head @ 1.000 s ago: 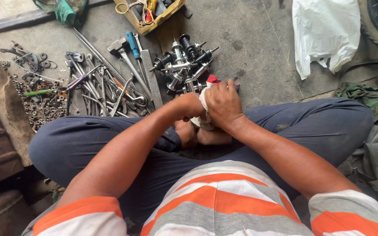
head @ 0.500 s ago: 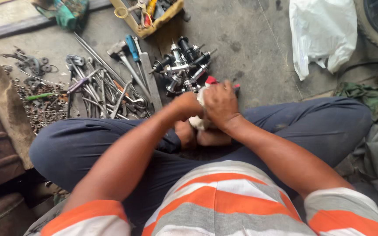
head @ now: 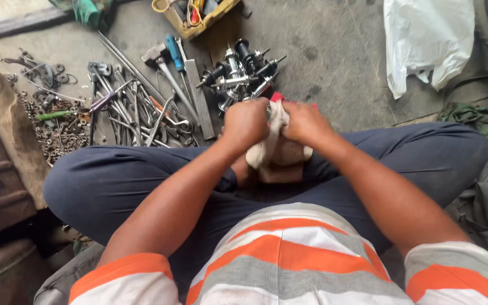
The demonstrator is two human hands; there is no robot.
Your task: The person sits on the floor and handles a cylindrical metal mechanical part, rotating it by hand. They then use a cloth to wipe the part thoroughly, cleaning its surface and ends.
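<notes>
**Both hands closed on a rag above crossed legs**

The person sits cross-legged on a concrete floor (head: pixel 334 62), seen from above. At the centre of the frame the left hand (head: pixel 245 121) and the right hand (head: pixel 305 121) are held close together, each curled into a fist around a pale, dirty rag (head: pixel 271 141). The rag bunches up between the two hands and hangs down below them over the feet. Whether anything is wrapped inside the rag cannot be told.

Just above the hands, at upper centre, lies a cluster of black and silver wheel hubs (head: pixel 239 70) with their axles sticking out. A small red object (head: pixel 278 96) shows right behind the knuckles. To the left of the hubs a spread of wrenches and long metal tools (head: pixel 134 110) covers the floor, with a blue-handled screwdriver (head: pixel 172 49) among them. Further left sits a heap of small nuts and washers (head: pixel 52 130). A yellow tray (head: pixel 199 17) stands at the top edge, and a white plastic bag (head: pixel 427 42) lies at the upper right.
</notes>
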